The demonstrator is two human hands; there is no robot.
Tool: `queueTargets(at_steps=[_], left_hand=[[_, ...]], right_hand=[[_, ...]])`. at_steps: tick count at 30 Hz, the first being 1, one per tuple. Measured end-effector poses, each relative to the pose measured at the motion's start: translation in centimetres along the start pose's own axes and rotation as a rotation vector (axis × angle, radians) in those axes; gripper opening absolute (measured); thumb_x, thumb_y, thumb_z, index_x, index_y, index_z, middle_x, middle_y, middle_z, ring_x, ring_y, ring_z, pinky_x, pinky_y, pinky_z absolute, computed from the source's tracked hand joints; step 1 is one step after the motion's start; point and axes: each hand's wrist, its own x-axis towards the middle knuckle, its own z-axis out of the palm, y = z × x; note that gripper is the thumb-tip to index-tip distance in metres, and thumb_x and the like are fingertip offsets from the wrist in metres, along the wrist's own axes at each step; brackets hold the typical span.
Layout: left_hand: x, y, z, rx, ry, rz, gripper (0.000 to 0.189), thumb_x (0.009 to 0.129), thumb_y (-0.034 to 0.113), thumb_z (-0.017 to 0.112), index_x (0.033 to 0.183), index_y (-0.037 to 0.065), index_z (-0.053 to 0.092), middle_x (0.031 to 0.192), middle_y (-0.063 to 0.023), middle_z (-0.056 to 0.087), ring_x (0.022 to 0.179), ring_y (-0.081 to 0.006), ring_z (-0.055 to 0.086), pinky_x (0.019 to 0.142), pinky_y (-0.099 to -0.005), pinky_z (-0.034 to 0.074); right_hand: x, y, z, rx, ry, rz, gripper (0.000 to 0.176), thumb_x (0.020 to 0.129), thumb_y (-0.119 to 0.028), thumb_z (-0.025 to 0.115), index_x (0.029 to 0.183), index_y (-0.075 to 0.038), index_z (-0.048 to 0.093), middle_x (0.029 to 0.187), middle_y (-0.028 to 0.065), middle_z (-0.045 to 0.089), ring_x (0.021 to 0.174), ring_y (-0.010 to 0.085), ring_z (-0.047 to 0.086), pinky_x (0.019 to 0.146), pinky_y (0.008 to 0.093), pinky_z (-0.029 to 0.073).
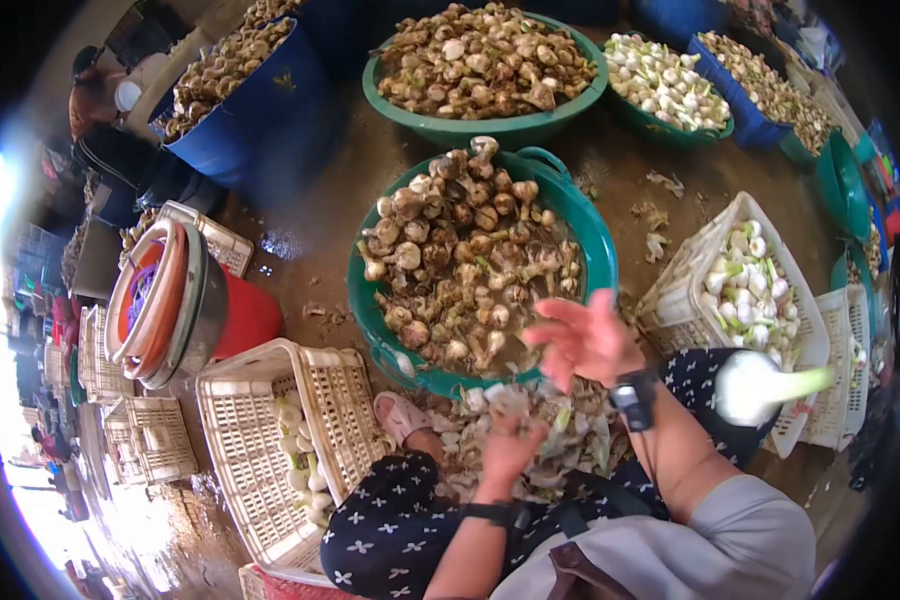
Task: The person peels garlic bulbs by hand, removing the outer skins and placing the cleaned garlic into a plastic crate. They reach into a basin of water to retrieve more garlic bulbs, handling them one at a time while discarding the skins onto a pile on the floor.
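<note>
My right hand (585, 342) is raised over the right front rim of the green tub (602, 235), its fingers spread and holding nothing. The tub holds brown, unpeeled garlic bulbs (470, 240) and some murky water. Lower down, my left hand (513, 445) is in front of the tub above a pile of garlic skins (580, 430); its fingers are curled and blurred, and what they hold, if anything, cannot be made out. A clean white garlic bulb (750, 388) with a green stem is in the air, blurred, to the right of my right forearm.
A white crate (685, 270) of clean garlic stands at right, another crate (255, 440) with some garlic at left. Stacked basins (170, 300) and a red bucket (250, 315) are farther left. Behind stand a large basin (480, 127) and a blue tub (250, 110). A person (95, 110) is at upper left.
</note>
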Motion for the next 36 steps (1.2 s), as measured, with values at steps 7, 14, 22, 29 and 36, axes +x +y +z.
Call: queueTargets(at_steps=[7,14,22,29,36], left_hand=[[4.6,-3.9,-0.1,0.350,-0.256,-0.166,0.085,0.074,0.062,0.052,0.128,-0.002,0.041,0.120,-0.0255,0.050,0.113,-0.0362,0.049,0.094,-0.0386,0.040],[1.1,1.7,-5.5,-0.834,0.265,-0.310,0.066,0.086,0.058,0.039,0.123,0.003,0.040,0.091,-0.0140,0.061,0.077,-0.0250,0.061,0.071,-0.0365,0.049],[0.0,1.6,-5.1,-0.587,0.489,0.257,0.030,0.087,0.036,0.049,0.092,0.007,0.055,0.074,-0.0073,0.054,0.066,-0.0165,0.051,0.062,-0.0287,0.041],[-1.6,2.5,-5.6,-0.905,0.048,0.072,0.017,0.086,0.029,0.047,0.091,0.013,0.053,0.062,0.0030,0.043,0.049,-0.0056,0.038,0.044,-0.0204,0.028],[1.0,-0.8,-5.1,-0.232,0.184,0.397,0.042,0.087,0.033,0.050,0.121,0.007,0.049,0.088,-0.0116,0.061,0.076,-0.0199,0.059,0.069,-0.0304,0.046]], right_hand=[[4.8,11.9,-14.9,-2.469,-0.028,0.728,0.021,0.080,-0.019,0.055,0.095,-0.012,0.067,0.107,0.0097,0.060,0.098,0.0301,0.054,0.084,0.0424,0.042],[5.2,9.6,-4.9,-0.831,0.692,0.310,0.010,0.080,-0.006,0.063,0.086,-0.003,0.056,0.068,0.0000,0.056,0.068,0.0102,0.056,0.058,0.0286,0.046],[1.1,9.0,3.4,-2.025,0.060,0.085,0.022,0.076,-0.022,0.060,0.064,-0.004,0.056,0.062,0.0133,0.057,0.063,0.0316,0.057,0.056,0.0422,0.044],[-1.1,10.3,-1.1,-1.094,0.612,0.611,0.023,0.085,-0.018,0.054,0.069,-0.001,0.055,0.059,0.0070,0.055,0.058,0.0184,0.057,0.055,0.0342,0.045],[-1.9,10.4,0.9,-1.673,0.322,-0.021,0.019,0.087,-0.013,0.052,0.076,0.001,0.059,0.068,0.0020,0.057,0.062,0.0082,0.051,0.058,0.0288,0.043]])
